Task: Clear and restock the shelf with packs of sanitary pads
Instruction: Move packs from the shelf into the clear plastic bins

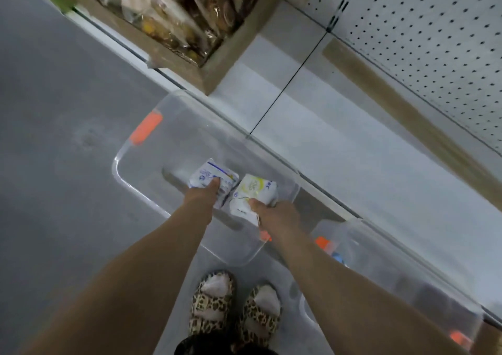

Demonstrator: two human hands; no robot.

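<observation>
Both my arms reach down into a clear plastic bin (130, 175) with orange handles that stands on the grey floor. My left hand (202, 195) grips a white pad pack with blue print (210, 176). My right hand (274, 213) grips a white pad pack with yellow-green print (252, 190). The two packs sit side by side low inside the bin. The white bottom shelf (339, 142) lies bare just beyond the bin, below a white pegboard back panel (434, 42).
A second clear bin (407, 267) with orange handles stands to the right by my right forearm. A wooden-edged display (190, 23) of wrapped goods is at the top. My feet in leopard-print slippers (236, 308) stand right behind the first bin.
</observation>
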